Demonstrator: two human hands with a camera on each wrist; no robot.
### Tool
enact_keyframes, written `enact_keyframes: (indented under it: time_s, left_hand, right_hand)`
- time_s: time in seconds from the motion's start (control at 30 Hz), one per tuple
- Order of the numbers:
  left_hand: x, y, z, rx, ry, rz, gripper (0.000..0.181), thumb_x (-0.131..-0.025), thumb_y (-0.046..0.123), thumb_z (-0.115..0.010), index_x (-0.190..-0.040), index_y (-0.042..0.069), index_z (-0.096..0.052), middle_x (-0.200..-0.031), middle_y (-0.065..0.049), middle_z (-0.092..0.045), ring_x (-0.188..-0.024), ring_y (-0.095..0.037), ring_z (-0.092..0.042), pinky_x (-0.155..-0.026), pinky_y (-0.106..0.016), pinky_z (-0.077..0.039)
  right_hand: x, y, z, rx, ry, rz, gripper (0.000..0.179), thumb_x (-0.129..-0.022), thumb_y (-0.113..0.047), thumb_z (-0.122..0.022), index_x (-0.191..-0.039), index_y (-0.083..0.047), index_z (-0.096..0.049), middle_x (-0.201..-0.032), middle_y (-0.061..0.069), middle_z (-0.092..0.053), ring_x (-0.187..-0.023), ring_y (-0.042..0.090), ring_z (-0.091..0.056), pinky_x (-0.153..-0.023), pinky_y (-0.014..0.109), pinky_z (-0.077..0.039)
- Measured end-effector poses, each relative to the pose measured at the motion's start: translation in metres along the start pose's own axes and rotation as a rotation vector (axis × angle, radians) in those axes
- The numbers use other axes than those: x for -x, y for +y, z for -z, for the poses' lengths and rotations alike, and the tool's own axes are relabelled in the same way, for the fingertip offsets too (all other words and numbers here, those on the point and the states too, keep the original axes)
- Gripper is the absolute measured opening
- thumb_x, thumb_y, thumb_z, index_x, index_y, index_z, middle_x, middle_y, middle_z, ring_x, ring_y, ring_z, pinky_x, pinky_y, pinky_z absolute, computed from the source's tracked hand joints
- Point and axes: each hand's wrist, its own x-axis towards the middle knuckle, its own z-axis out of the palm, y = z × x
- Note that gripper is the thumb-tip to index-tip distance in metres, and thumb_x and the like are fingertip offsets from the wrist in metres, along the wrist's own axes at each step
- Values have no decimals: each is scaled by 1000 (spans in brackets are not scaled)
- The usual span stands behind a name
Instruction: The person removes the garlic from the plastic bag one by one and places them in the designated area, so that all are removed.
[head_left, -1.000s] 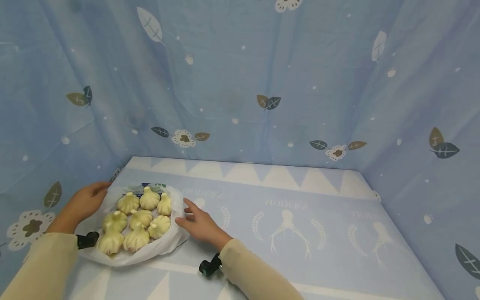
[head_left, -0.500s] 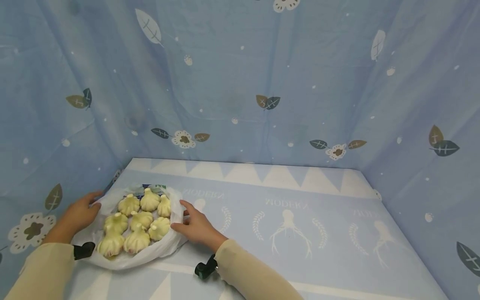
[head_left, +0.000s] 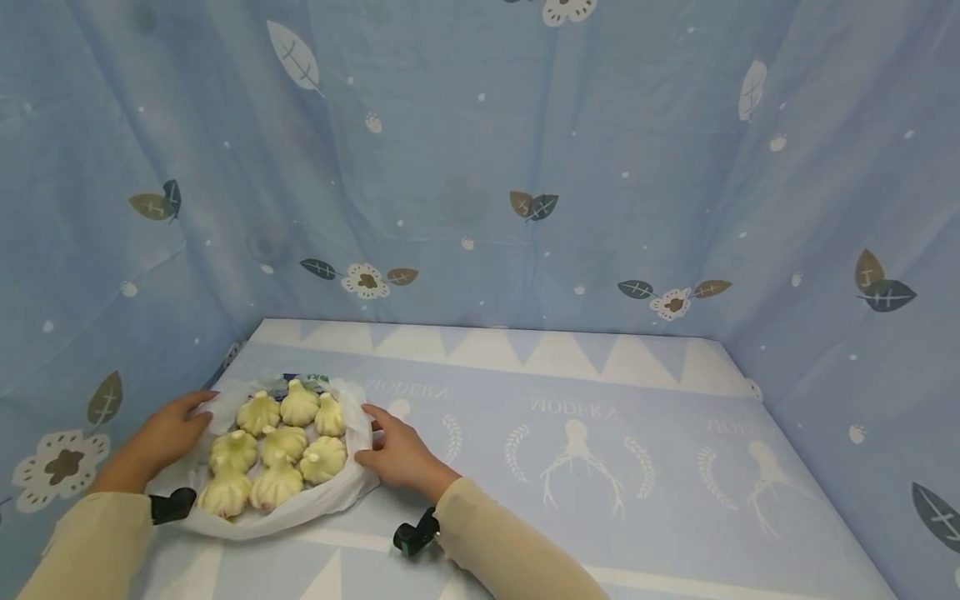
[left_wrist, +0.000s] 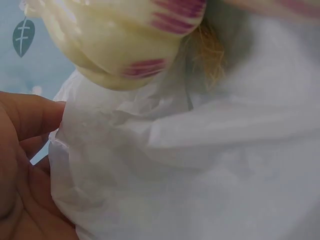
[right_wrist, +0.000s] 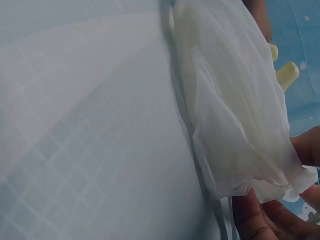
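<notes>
A white plastic bag (head_left: 322, 500), its mouth spread wide, sits at the left of the table around several pale yellow garlic bulbs (head_left: 277, 483). Up close in the left wrist view, a garlic bulb (left_wrist: 115, 45) looks glossy, with purple streaks and a brown root tuft. My left hand (head_left: 168, 437) pinches the bag's left edge. On the opposite side, my right hand (head_left: 405, 454) grips the rim, thumb and fingers on either side of the crumpled plastic bag (right_wrist: 235, 110). Yellow stems poke out above the bag in the right wrist view.
The table (head_left: 480, 475) carries a pale blue printed cover with white triangles and antler motifs. Blue patterned curtains (head_left: 450, 167) enclose it at the back and both sides. Blue and green print shows at the bag's far edge.
Both hands shifted left onto the bag's rim, then slightly right again. The bag's left edge spread outward and drew back in a little, and the garlic bulbs moved slightly with it.
</notes>
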Motion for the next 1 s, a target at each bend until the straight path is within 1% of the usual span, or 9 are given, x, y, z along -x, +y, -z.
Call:
enact_keyframes:
  time_s: [0.1,0.23,0.33,0.47,0.63,0.8,1.0]
  left_hand:
    - [0,4,-2,16,-6,-8,56,-103,23,-33,-147,-10,-22,-143,-47,-19,-126,-65,-25,-96,-74,-31]
    - [0,9,-6,34,-4,-25,55,-103,22,-34,-146,-10,-23,-143,-47,-20,-127,-65,-24,-97,-75,-29]
    - [-1,10,-10,48,-3,-57,55,-103,22,-34,-146,-11,-25,-142,-47,-22,-127,-65,-25,-97,-75,-30]
    - [1,16,-14,66,-16,-77,56,-104,26,-33,-147,-9,-24,-143,-46,-23,-128,-65,-25,-96,-74,-31]
    - [2,26,-21,124,-34,-55,59,-105,31,-30,-150,-6,-20,-146,-44,-19,-130,-64,-22,-98,-74,-29]
    - [0,37,-29,165,-22,-51,58,-106,31,-29,-151,-3,-20,-149,-42,-18,-132,-62,-21,-99,-74,-28]
    - [-1,55,-42,176,7,-28,55,-104,25,-30,-152,-1,-21,-150,-40,-19,-135,-60,-21,-103,-73,-26]
  right_hand:
    - [1,1,3,3,0,-5,70,-87,-21,-70,-147,-33,-37,-126,-4,-57,-101,6,-63,-73,19,-53]
    - [2,3,9,-28,3,-12,70,-86,-15,-69,-147,-31,-39,-127,-4,-57,-108,9,-64,-76,20,-54]
    - [3,6,13,-45,8,-19,69,-86,-13,-69,-147,-30,-40,-129,-4,-56,-112,11,-63,-78,21,-54]
    - [4,13,20,-56,17,-23,68,-86,-11,-67,-146,-29,-42,-132,-3,-56,-109,10,-64,-77,23,-55]
    - [7,20,30,-73,29,-17,67,-85,-8,-64,-146,-27,-43,-134,0,-56,-105,12,-65,-75,25,-56]
    - [9,28,42,-85,35,-17,68,-83,-5,-64,-145,-26,-44,-133,2,-57,-98,11,-66,-71,26,-56]
    - [13,38,57,-154,26,-34,67,-83,-3,-63,-144,-24,-46,-133,4,-56,-98,11,-66,-73,28,-56]
